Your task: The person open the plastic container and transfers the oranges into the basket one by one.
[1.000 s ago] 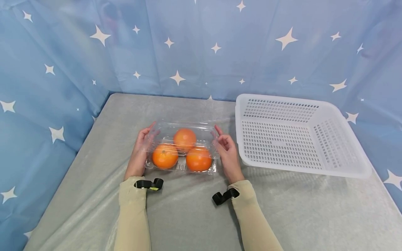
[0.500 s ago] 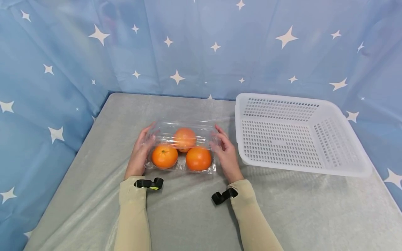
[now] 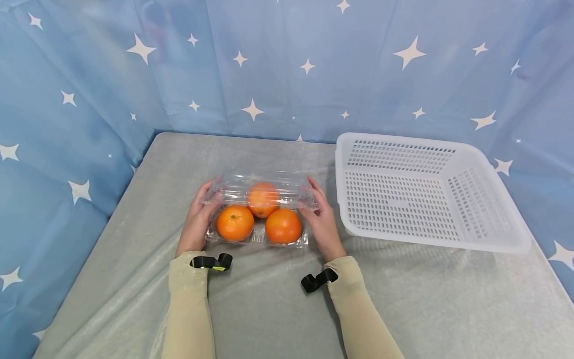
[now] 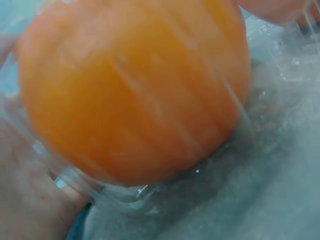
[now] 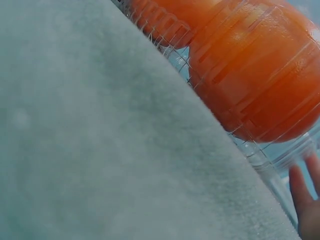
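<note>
Three oranges sit in a clear plastic clamshell box: a front left orange, a front right orange and a back orange. The box's hinged lid is tilted up, its near edge crossing above the back orange. My left hand holds the lid's left end, thumb on the near side. At the right end my right hand grips it likewise. An orange fills the left wrist view, and another orange shows through ribbed plastic in the right wrist view.
A white perforated basket stands to the right of the box, close to my right hand. Grey cloth covers the table. A blue curtain with white stars borders the back and left sides.
The lid's near edge has swung up and back, uncovering the two front oranges. Both hands have tilted slightly with it; the box base and basket have stayed in place.
</note>
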Demonstrator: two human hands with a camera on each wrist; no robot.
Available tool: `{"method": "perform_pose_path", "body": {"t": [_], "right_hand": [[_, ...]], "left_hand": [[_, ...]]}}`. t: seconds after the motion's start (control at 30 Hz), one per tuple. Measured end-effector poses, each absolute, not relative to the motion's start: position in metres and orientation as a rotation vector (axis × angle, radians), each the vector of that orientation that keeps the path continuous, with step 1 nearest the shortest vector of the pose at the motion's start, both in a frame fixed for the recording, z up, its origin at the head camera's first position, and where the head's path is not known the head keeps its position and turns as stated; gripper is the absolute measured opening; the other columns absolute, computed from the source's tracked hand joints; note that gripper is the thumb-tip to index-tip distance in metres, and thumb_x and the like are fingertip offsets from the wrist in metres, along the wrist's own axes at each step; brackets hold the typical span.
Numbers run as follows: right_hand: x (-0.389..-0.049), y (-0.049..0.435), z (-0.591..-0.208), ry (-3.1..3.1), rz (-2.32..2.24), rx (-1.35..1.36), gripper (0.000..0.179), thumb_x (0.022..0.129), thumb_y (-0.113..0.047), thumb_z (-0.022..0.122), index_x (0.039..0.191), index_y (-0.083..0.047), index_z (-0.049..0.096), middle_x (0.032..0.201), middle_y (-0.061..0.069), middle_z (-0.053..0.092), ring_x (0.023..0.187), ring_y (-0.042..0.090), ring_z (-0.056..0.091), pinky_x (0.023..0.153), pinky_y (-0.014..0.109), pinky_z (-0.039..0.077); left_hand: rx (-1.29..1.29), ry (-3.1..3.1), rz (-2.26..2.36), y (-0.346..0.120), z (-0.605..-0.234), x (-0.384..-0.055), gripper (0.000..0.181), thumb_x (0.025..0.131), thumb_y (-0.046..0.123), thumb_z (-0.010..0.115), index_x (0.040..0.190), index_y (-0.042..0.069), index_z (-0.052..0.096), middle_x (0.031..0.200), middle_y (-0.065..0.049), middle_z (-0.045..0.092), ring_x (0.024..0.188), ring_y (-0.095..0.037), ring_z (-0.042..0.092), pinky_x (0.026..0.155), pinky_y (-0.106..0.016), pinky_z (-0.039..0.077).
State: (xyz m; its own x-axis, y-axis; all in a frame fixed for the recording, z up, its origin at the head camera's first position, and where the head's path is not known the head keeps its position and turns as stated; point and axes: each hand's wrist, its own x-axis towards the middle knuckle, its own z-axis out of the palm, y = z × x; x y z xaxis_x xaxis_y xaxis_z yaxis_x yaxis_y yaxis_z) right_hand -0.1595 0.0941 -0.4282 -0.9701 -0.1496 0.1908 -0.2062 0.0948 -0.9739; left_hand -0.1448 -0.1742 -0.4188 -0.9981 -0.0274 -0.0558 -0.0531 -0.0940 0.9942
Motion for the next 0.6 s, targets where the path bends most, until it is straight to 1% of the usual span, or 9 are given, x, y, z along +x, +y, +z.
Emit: {"method": "perform_pose_path", "body": {"t": [0.03,0.1,0.17,0.23,0.27,0.33,0.43,0.47,0.6], "right_hand": [[-0.159,0.094,-0.428,-2.295,2.056,0.366,0.035,0.087,-0.013,0.057,0.121,-0.008,0.052,0.144,-0.009,0.024,0.131,0.019,0.021,0.090,0.047,0.031],[-0.159,0.094,-0.428,-2.294,2.072,0.356,0.035,0.087,-0.012,0.057,0.121,-0.007,0.052,0.144,-0.009,0.024,0.124,0.019,0.033,0.089,0.043,0.034],[-0.159,0.094,-0.428,-2.294,2.098,0.340,0.036,0.087,-0.013,0.057,0.122,-0.007,0.051,0.145,-0.009,0.023,0.110,0.022,0.045,0.086,0.038,0.039],[-0.159,0.095,-0.428,-2.292,2.117,0.330,0.037,0.087,-0.014,0.057,0.123,-0.006,0.051,0.145,-0.007,0.023,0.099,0.024,0.049,0.081,0.034,0.041],[-0.159,0.095,-0.428,-2.290,2.120,0.333,0.037,0.087,-0.014,0.057,0.123,-0.005,0.051,0.145,-0.005,0.023,0.100,0.025,0.049,0.081,0.033,0.041],[-0.159,0.094,-0.428,-2.273,2.129,0.345,0.037,0.087,-0.014,0.058,0.122,-0.004,0.051,0.145,-0.002,0.024,0.112,0.025,0.044,0.084,0.033,0.039],[-0.160,0.094,-0.429,-2.254,2.120,0.375,0.036,0.086,-0.010,0.058,0.120,-0.002,0.052,0.145,0.002,0.024,0.129,0.022,0.026,0.087,0.035,0.035],[-0.160,0.094,-0.429,-2.255,2.116,0.378,0.035,0.086,-0.010,0.058,0.120,-0.002,0.052,0.145,0.002,0.024,0.131,0.021,0.023,0.087,0.035,0.035],[-0.160,0.094,-0.429,-2.279,2.105,0.359,0.034,0.086,-0.011,0.057,0.120,-0.006,0.053,0.145,-0.002,0.024,0.126,0.013,0.029,0.081,0.033,0.038]], "left_hand": [[-0.103,2.114,2.298,-0.174,-0.418,-0.145,0.054,0.087,0.039,0.054,0.135,0.022,0.037,0.136,-0.009,0.039,0.122,-0.020,0.037,0.102,-0.040,0.024],[-0.110,2.121,2.296,-0.174,-0.418,-0.145,0.054,0.087,0.039,0.054,0.135,0.022,0.038,0.135,-0.009,0.040,0.122,-0.020,0.037,0.102,-0.041,0.024],[-0.121,2.122,2.300,-0.173,-0.418,-0.145,0.054,0.086,0.039,0.055,0.135,0.021,0.039,0.133,-0.008,0.042,0.121,-0.019,0.038,0.102,-0.040,0.024],[-0.105,2.118,2.322,-0.173,-0.419,-0.146,0.053,0.087,0.036,0.055,0.134,0.018,0.039,0.133,-0.008,0.042,0.120,-0.019,0.038,0.102,-0.039,0.024],[-0.091,2.112,2.338,-0.173,-0.419,-0.146,0.052,0.088,0.034,0.055,0.135,0.016,0.039,0.133,-0.009,0.042,0.121,-0.019,0.037,0.102,-0.039,0.024],[-0.060,2.115,2.354,-0.173,-0.420,-0.146,0.049,0.090,0.027,0.052,0.135,0.013,0.038,0.134,-0.010,0.041,0.122,-0.019,0.037,0.103,-0.037,0.023],[-0.015,2.131,2.359,-0.173,-0.422,-0.147,0.045,0.092,0.017,0.048,0.136,0.011,0.038,0.135,-0.012,0.039,0.123,-0.020,0.036,0.103,-0.036,0.022],[-0.006,2.135,2.356,-0.173,-0.423,-0.147,0.045,0.092,0.017,0.048,0.136,0.011,0.037,0.136,-0.012,0.039,0.123,-0.019,0.035,0.103,-0.035,0.022],[-0.009,2.137,2.346,-0.175,-0.432,-0.151,0.048,0.091,0.024,0.052,0.136,0.015,0.039,0.136,-0.009,0.039,0.123,-0.015,0.036,0.104,-0.035,0.022]]}}
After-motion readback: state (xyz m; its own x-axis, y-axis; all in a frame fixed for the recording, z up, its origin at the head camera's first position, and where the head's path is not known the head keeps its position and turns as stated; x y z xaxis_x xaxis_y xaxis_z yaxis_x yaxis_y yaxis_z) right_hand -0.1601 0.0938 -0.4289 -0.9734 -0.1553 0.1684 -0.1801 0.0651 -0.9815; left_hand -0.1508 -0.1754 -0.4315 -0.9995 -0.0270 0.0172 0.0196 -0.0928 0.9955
